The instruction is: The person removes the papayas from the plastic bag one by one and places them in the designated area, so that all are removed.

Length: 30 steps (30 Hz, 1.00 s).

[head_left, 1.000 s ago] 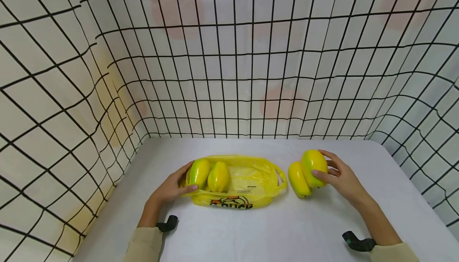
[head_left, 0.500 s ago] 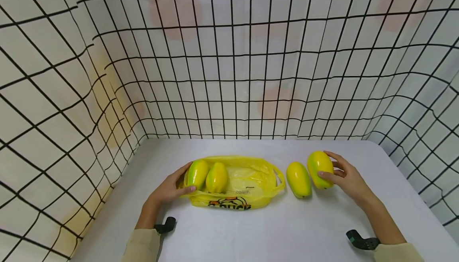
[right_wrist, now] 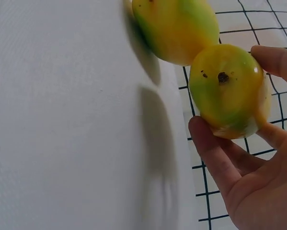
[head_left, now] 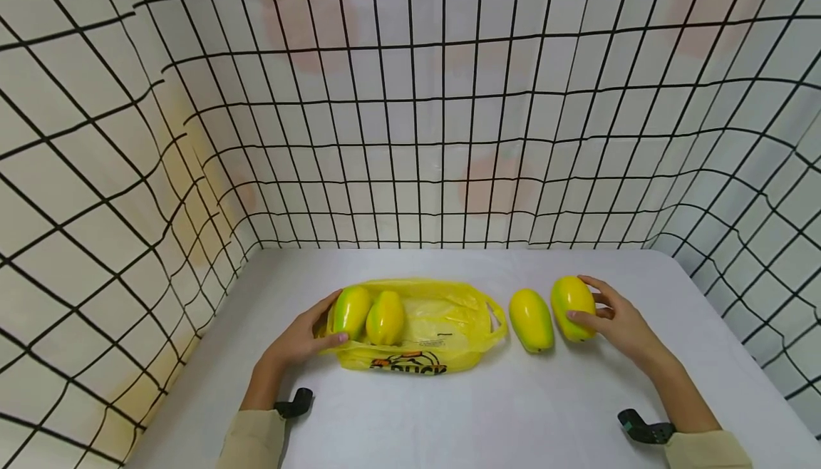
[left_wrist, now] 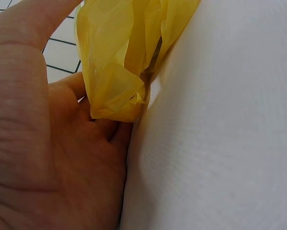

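The left hand [head_left: 300, 337] grips the left end of a yellow bag [head_left: 468, 361], its thumb [head_left: 335, 341] over the near rim and its fingers going round behind, probably because this steadies thin plastic that would otherwise slide or fold. The bag lies lengthwise on the white tabletop [head_left: 385, 419], mouth facing up and one handle loop [head_left: 498, 323] trailing at its right end. Inside, a green-streaked fruit [head_left: 352, 311] and a yellower fruit [head_left: 386, 318] sit side by side in the left half; their weight likely helps hold that end down. To the right of the bag, the right hand [head_left: 622, 323] grasps another fruit [head_left: 573, 308] from its outer side, thumb and fingers [right_wrist: 215, 160] spread around the rounded body, a hold that seems suited to a smooth, glossy skin. In the right wrist view its shadow falls apart from it, so it looks slightly raised. Just beside it, on the bag's side, an ungrasped fruit [head_left: 532, 321] rests on the tabletop, perhaps why the right hand takes its neighbour from the outer side.
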Motion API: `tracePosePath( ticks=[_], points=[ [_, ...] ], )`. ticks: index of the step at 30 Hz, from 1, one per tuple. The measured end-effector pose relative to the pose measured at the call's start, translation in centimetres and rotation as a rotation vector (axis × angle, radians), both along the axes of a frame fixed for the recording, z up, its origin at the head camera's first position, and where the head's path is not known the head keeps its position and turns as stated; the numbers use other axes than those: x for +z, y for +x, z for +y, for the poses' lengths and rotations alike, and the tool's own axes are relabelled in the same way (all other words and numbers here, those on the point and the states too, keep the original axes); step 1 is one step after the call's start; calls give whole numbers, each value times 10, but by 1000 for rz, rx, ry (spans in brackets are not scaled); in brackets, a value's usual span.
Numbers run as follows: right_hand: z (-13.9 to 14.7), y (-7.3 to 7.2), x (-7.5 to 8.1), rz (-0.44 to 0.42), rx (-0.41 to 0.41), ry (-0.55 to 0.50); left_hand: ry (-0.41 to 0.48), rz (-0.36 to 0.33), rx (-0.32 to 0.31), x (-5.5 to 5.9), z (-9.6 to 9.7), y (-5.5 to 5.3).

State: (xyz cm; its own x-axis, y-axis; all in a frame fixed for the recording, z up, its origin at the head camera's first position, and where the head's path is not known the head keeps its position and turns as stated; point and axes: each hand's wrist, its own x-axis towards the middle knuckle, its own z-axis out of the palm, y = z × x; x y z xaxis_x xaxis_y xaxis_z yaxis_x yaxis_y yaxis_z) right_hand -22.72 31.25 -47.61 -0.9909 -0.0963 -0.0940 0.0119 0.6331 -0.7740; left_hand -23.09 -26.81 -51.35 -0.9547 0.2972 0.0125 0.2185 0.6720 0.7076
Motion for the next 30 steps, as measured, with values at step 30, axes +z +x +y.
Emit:
tracePosePath(
  ticks=[30],
  points=[
    [-7, 0, -7, -85, 38, 29, 6, 17, -13, -1, -1, 1]
  ],
)
